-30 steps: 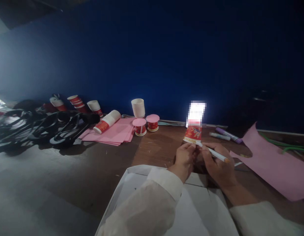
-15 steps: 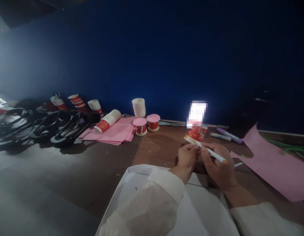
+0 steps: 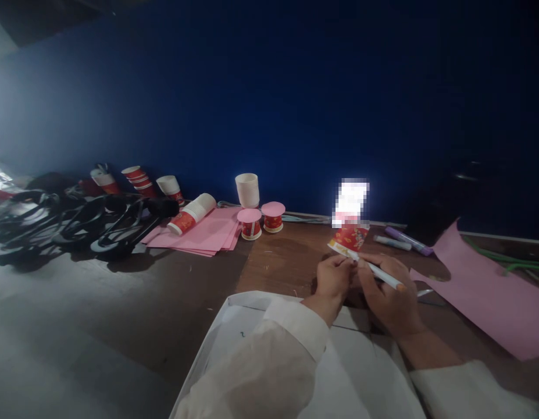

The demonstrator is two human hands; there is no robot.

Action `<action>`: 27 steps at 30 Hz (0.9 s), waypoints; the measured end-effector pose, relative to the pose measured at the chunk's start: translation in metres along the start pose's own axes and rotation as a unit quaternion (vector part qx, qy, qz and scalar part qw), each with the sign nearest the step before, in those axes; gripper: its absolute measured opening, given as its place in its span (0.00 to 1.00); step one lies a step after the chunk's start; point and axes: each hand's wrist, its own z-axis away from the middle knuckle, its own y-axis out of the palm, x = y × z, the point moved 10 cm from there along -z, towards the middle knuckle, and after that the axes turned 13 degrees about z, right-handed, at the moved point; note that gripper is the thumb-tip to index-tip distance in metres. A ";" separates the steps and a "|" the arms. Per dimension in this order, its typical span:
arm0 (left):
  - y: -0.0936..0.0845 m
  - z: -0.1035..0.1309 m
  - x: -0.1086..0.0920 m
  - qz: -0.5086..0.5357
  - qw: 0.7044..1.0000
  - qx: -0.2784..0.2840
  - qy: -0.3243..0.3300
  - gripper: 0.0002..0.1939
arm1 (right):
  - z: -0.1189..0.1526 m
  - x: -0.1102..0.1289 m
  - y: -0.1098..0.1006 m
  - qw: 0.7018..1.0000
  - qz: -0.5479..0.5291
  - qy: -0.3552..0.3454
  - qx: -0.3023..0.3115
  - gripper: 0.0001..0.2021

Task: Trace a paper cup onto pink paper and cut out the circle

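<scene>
My right hand point(image 3: 391, 291) is closed on a white pen point(image 3: 385, 277) with an orange end. Beside it, my left hand point(image 3: 334, 282) has its fingers pressed together; whatever they may hold is too small and dark to name. The two hands nearly meet at the fingertips. Just beyond them stands a red patterned paper cup point(image 3: 350, 237), a bright phone-like screen, blurred out, against its upper part. To the left are two red cups topped with pink discs, one point(image 3: 250, 226) nearer and one point(image 3: 273, 218) farther, and a white cup point(image 3: 247, 190).
A white box lid point(image 3: 247, 308) lies under my forearms. Pink sheets point(image 3: 203, 235) bear a lying cup point(image 3: 191, 214). Black straps point(image 3: 116, 233) and more cups point(image 3: 141, 180) are at left. Markers point(image 3: 406, 240), a cut pink sheet point(image 3: 491, 302) and green cords point(image 3: 509, 265) are at right.
</scene>
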 end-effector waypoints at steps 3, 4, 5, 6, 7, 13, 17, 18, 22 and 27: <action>0.005 0.001 -0.002 0.013 1.000 0.025 -0.002 0.08 | 0.000 0.000 -0.002 1.000 0.001 0.003 -0.006 0.05; 0.006 0.001 -0.001 0.011 1.000 0.028 -0.003 0.08 | 0.001 0.000 -0.004 1.000 -0.002 0.007 -0.016 0.05; 0.006 0.001 -0.001 0.006 1.000 0.029 -0.006 0.09 | 0.001 -0.001 -0.008 0.999 -0.006 0.013 -0.029 0.05; 0.006 0.001 0.000 0.000 1.000 0.030 -0.009 0.10 | 0.001 -0.002 -0.011 0.999 -0.010 0.020 -0.042 0.06; 0.006 0.001 0.001 -0.008 0.999 0.030 -0.012 0.11 | 0.001 -0.003 -0.013 0.998 -0.014 0.024 -0.050 0.06; 0.006 0.002 0.000 -0.011 0.999 0.029 -0.020 0.12 | 0.000 -0.001 -0.010 0.999 0.002 0.011 -0.037 0.05; 0.005 0.004 -0.002 0.002 1.000 0.017 -0.021 0.14 | 0.000 0.004 -0.006 1.000 0.006 -0.008 -0.023 0.04; 0.005 0.004 -0.002 0.007 1.000 0.016 -0.018 0.13 | 0.000 0.005 -0.006 1.000 0.007 -0.012 -0.022 0.03; 0.005 0.002 -0.002 0.000 1.000 0.020 -0.001 0.12 | 0.002 0.000 -0.004 1.000 0.015 -0.001 -0.017 0.04; 0.005 0.000 0.000 -0.021 0.999 0.030 -0.002 0.10 | 0.003 -0.003 -0.001 1.000 0.008 0.006 -0.013 0.04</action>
